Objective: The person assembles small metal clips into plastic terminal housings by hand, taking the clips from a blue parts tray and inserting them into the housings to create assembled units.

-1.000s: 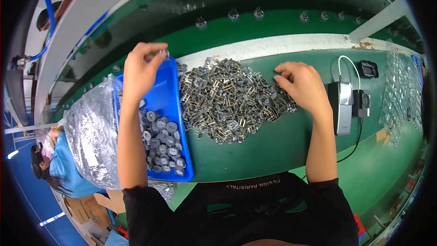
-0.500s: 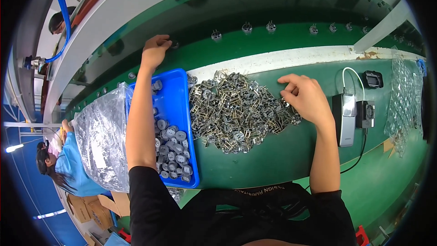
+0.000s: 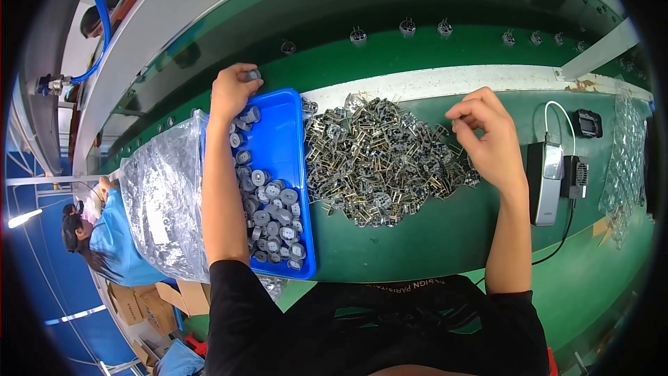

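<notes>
My left hand (image 3: 234, 92) is over the belt's near side, just past the far end of a blue tray (image 3: 284, 139). Its thumb and fingertips pinch a small grey round plastic part (image 3: 255, 74). Many similar grey parts (image 3: 273, 219) lie in the tray under my left forearm. My right hand (image 3: 487, 129) hovers at the right edge of a heap of small metal parts with pins (image 3: 383, 163). Its fingers are curled together; something small and dark shows at the fingertips, too small to name.
Beyond a white ledge (image 3: 424, 82), a green belt (image 3: 313, 69) carries round parts with upright pins (image 3: 408, 26). Left of the tray is a clear plastic bag (image 3: 163, 195). A silver-grey device (image 3: 548, 191) with cables lies right, near bubble wrap (image 3: 619, 167). A person in blue (image 3: 115, 237) sits far left.
My left hand has drawn back slightly and now pinches a grey part; the part formerly by its fingertips lies apart on the belt. My right fingers have closed together. The view has shifted.
</notes>
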The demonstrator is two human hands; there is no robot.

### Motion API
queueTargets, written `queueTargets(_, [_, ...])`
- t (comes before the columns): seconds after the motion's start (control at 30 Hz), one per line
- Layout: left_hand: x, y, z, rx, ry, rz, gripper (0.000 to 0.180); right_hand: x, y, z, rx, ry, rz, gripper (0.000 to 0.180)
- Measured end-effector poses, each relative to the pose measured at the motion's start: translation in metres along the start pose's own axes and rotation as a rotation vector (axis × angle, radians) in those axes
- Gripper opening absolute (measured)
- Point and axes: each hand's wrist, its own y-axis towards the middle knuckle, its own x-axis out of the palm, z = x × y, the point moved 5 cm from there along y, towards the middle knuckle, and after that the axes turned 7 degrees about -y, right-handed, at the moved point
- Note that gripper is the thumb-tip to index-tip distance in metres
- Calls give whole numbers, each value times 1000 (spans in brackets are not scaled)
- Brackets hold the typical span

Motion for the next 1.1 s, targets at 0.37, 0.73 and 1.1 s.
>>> queueTargets(0.37, [58, -95, 109, 32, -1132, -483, 44, 21, -11, -21, -280, -39, -10, 14])
queueTargets(0.73, [110, -158, 136, 38, -1134, -580, 28, 50, -25, -44, -354, 97, 91, 13])
queueTargets(1.1, [105, -164, 136, 189, -1152, -547, 44, 33, -22, -40, -242, 250, 208, 17])
